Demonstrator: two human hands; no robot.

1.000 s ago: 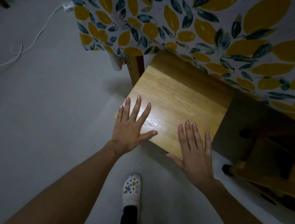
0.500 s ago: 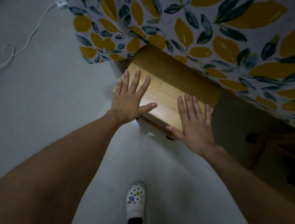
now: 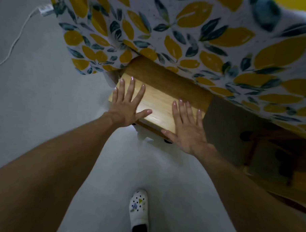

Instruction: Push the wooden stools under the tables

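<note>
so both palms, left hand [image 3: 125,108] & right hand [image 3: 186,128], are laid flat, fingers spread, nothing gripped, on wooden stool [image 3: 160,102] so it's slid under tablecloth [image 3: 187,38].

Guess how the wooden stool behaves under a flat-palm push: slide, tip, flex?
Likely slides: the floor looks smooth, and dark pads show under the wooden stool. Probably rigid, with a thick solid plank seat. Tipping seems unlikely: the left hand and right hand lie flat and spread across the seat.
</note>
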